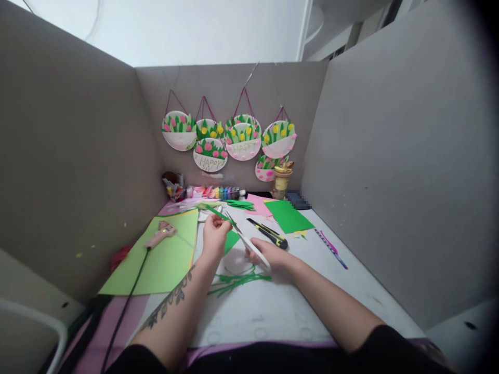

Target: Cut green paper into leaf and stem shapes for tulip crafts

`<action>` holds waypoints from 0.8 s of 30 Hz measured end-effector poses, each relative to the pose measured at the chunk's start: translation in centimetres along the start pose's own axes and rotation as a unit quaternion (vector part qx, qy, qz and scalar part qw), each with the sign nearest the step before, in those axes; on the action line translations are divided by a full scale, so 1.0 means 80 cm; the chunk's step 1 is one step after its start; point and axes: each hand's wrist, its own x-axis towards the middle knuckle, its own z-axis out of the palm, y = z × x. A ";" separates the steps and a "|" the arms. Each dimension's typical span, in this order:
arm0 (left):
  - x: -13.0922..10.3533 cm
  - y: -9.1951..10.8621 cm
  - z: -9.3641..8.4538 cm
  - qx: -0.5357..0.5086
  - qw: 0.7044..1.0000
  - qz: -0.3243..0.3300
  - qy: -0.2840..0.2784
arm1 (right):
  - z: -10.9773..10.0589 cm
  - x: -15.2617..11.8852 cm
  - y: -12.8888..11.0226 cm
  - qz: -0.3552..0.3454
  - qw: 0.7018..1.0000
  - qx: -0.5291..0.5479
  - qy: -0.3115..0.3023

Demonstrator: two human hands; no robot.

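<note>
Green paper dominates the booth: one narrow green strip (217, 212) sits up off the tabletop (280, 306), in front of the worker and between the two hands. Left hand (216, 228) pinches it between thumb and fingertips, the other fingers curled in, probably to keep so slight a piece from flexing. Right hand (273, 255) closes round the white handles of the scissors (245, 240), fingers folded; whether they pass through the loops I cannot tell. Blades point away and leftward, overlapping the strip from this angle; contact is unclear. Both forearms angle inward, likely so that grip and blades meet at mid-table. Below the wrists, green offcuts (244, 280) lie in a loose heap, right where trimmings would drop. Utility knife (268, 234) lies just beyond the right hand, presumably for easy reach. Glue gun (161, 234) rests on light green sheets (156, 270) at left, its cord running to the near edge, perhaps to stay clear of the cutting. Dark green sheet (288, 215) lies far right, partly over pink paper (259, 205). Finished-looking paper-plate baskets (244, 148) hang on the back panel, maybe as patterns, off the work surface.
</note>
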 end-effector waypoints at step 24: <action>-0.002 0.004 -0.001 0.040 0.999 0.016 -0.002 | 0.000 -0.001 0.004 -0.008 1.000 -0.007 0.003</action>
